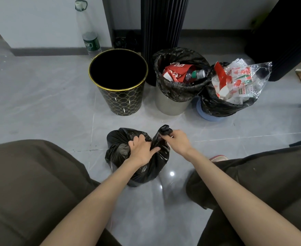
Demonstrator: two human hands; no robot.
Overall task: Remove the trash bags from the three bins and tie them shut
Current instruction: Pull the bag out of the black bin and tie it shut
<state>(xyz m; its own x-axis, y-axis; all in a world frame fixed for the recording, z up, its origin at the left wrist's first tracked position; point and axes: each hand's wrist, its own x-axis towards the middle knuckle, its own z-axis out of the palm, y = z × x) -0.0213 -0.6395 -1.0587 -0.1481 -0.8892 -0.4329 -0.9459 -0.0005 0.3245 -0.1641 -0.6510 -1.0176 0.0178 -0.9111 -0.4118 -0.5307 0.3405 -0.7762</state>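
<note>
Where the person crouches on the grey floor (48, 96), the left hand (142, 150) lies on top of the black trash bag (118, 148), with the forearm reaching in from the lower left. Its fingers are curled into the plastic and grip it. Just to its right, the right hand (177, 141) is clamped round the gathered neck of the same bag, and a twisted tuft of plastic stands out above the fingers. The bag rests on the floor between the person's knees, in front of the bins and apart from them.

Three bins stand in a row behind it.
- **Left:** the black-and-gold bin (121, 102) is round, with a gold rim and a gold lattice pattern. Its inside is dark and shows no liner.
- **Middle:** the grey bin (171, 107) is smooth and plain, with a crinkled middle liner (180, 90) folded over its rim. In it lie red packaging (174, 72) and a clear plastic bottle (196, 74).
- **Right:** the blue bin (208, 117) stands just beside the grey one and is mostly hidden by the sagging right liner (215, 103). That liner holds clear and red-and-white wrappers (238, 80) piled above the rim.

The floor tiles are glossy and reflect a light.
</note>
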